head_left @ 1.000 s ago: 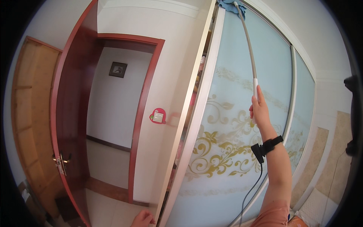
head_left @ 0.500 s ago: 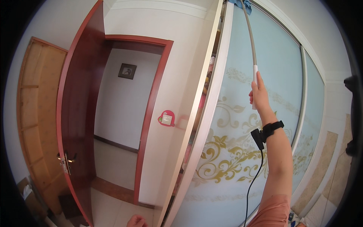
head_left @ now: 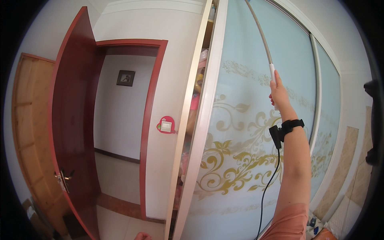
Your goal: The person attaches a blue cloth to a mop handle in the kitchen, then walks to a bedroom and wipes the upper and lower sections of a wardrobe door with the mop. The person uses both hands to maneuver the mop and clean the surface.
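My right hand [head_left: 279, 93] is wrapped round the white grip of a long-handled duster [head_left: 262, 34], with my arm stretched up. Its thin metal pole slants up and left over the frosted blue sliding door [head_left: 264, 132] of a wardrobe. The duster's head lies beyond the top edge of the view. A black strap [head_left: 293, 126] with a small cabled device circles my right wrist. Only the top of my left hand [head_left: 143, 236] shows at the lower edge, its fingers curled in and nothing seen in them.
A dark red room door [head_left: 76, 120] stands open at left, beside its doorway. A light switch [head_left: 166, 126] is on the white wall. Through a narrow gap at the wardrobe's left side, stored things [head_left: 196, 100] show. A wooden panel [head_left: 32, 132] leans at far left.
The view has turned a little right, so door and wardrobe sit further left. The duster's blue head, seen before at the top, has gone almost wholly out of view. My right hand keeps its grip.
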Demonstrator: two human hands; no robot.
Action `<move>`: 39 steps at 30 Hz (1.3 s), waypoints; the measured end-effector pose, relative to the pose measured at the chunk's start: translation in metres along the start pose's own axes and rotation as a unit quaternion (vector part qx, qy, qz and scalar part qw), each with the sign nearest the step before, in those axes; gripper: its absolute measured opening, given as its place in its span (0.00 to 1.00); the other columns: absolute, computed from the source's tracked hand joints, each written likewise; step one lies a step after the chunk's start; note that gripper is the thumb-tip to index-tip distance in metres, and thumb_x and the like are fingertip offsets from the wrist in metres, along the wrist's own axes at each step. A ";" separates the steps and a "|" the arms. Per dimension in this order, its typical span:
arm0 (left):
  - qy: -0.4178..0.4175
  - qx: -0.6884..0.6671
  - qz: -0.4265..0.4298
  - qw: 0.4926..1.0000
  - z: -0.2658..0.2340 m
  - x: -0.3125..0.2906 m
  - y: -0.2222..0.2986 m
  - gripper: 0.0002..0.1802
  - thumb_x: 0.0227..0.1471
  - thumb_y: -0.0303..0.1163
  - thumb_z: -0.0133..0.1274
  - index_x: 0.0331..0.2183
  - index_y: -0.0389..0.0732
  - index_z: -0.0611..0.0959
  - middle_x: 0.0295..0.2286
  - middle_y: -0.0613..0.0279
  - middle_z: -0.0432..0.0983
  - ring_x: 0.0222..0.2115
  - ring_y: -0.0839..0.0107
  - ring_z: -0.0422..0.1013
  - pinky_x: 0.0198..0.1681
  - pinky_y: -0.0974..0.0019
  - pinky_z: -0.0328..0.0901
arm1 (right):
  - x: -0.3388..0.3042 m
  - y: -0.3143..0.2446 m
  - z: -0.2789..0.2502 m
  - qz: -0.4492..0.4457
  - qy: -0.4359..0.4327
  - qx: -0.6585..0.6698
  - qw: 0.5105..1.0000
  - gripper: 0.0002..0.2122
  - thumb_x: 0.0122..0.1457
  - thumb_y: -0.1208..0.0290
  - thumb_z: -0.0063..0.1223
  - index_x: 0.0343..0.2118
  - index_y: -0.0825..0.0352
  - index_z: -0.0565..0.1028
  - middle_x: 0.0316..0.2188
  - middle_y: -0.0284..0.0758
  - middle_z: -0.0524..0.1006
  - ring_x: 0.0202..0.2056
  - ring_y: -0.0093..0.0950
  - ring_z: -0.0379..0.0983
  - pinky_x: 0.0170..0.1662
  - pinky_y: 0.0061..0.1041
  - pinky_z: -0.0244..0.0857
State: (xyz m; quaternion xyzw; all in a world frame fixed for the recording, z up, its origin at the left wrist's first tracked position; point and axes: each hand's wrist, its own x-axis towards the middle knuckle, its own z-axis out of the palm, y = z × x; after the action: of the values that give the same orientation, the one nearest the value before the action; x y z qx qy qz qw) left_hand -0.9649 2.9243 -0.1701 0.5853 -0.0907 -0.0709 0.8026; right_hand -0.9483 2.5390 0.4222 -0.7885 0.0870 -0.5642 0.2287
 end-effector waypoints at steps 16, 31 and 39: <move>0.013 -0.005 0.049 0.999 0.095 0.015 -0.055 0.07 0.58 0.33 0.46 0.34 0.39 0.71 0.21 0.64 0.70 0.23 0.74 0.68 0.29 0.68 0.65 | 0.042 0.118 -0.095 -0.033 0.038 0.050 0.997 0.25 0.63 0.65 0.38 0.63 0.46 0.51 0.15 0.31 0.64 0.13 0.20 0.59 0.13 0.22 0.57; -0.029 -0.004 0.032 0.999 0.074 0.018 -0.054 0.05 0.57 0.31 0.47 0.33 0.40 0.71 0.21 0.64 0.70 0.22 0.74 0.68 0.29 0.68 0.66 | -0.023 -0.042 -0.033 -0.111 -0.046 0.098 0.988 0.26 0.62 0.65 0.38 0.63 0.55 0.51 0.17 0.34 0.68 0.15 0.22 0.64 0.18 0.25 0.64; -0.045 -0.017 -0.006 0.999 0.041 0.007 -0.032 0.06 0.57 0.31 0.48 0.32 0.41 0.70 0.20 0.64 0.69 0.22 0.73 0.66 0.28 0.68 0.64 | -0.026 -0.050 -0.017 -0.046 -0.026 0.103 0.993 0.25 0.63 0.64 0.37 0.63 0.49 0.51 0.18 0.35 0.69 0.15 0.23 0.64 0.18 0.27 0.64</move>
State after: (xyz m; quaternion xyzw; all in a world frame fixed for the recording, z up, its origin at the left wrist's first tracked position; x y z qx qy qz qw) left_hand -0.9677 2.8746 -0.1878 0.5684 -0.1223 -0.1038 0.8070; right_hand -0.9797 2.5884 0.4270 -0.7782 -0.0133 -0.5597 0.2846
